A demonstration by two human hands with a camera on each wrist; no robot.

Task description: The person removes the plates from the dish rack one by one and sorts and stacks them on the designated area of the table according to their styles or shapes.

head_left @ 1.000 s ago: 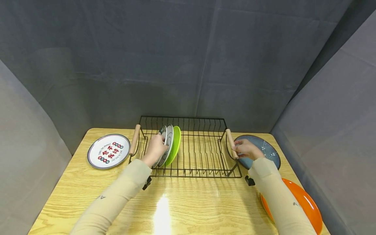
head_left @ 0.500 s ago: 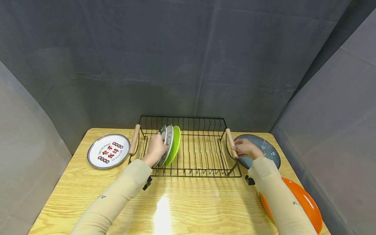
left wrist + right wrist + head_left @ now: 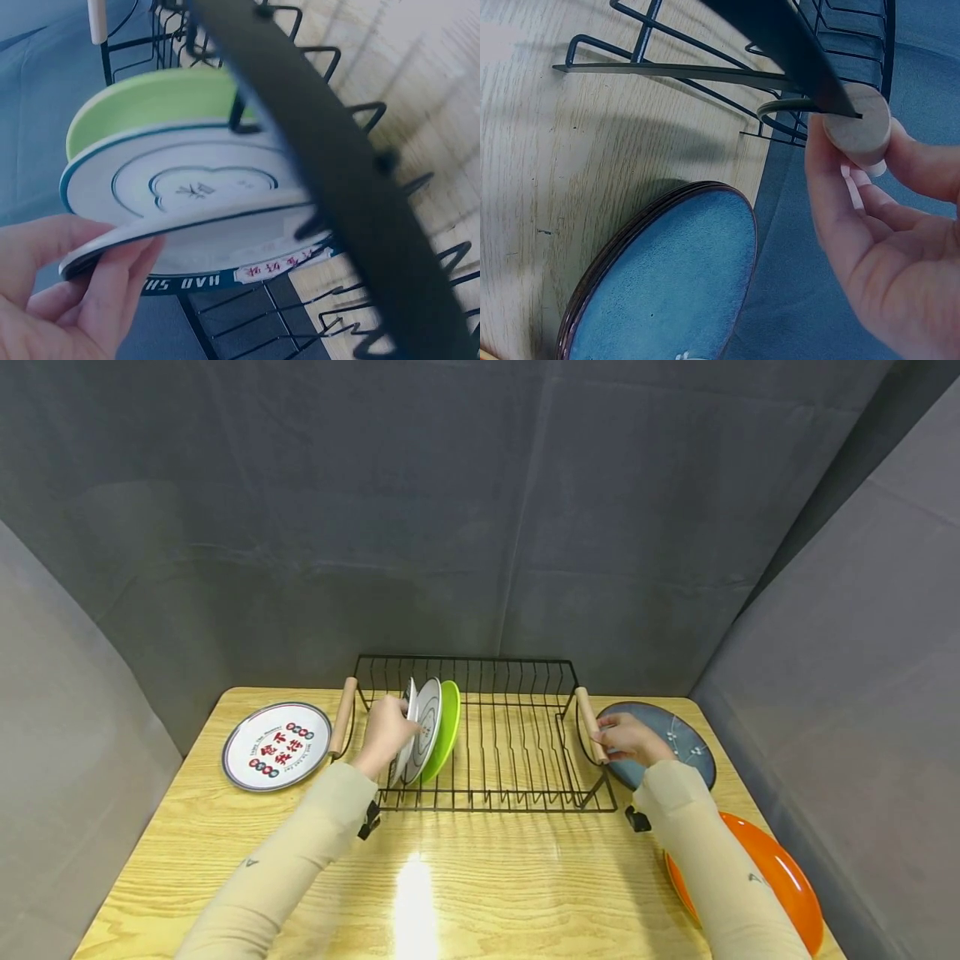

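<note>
My left hand pinches the rim of a white plate at the left end of the black wire dish rack. That plate stands on edge, with dark banding and lettering at its rim. Close to its right stands a white plate with ring lines, then a lime green plate, both upright between the wires. My right hand grips the rack's right wooden handle, thumb and fingers around it. In the right wrist view, the handle's round end shows between them.
A white plate with red characters lies left of the rack. A blue plate with a branch pattern lies under my right hand's side, and an orange plate is nearer, partly behind my right sleeve. Grey cloth hangs behind the table.
My left hand has shifted a little left, drawing the outermost plate with it. A wider gap shows the face of the ring-lined plate. My right hand keeps its place on the handle.
</note>
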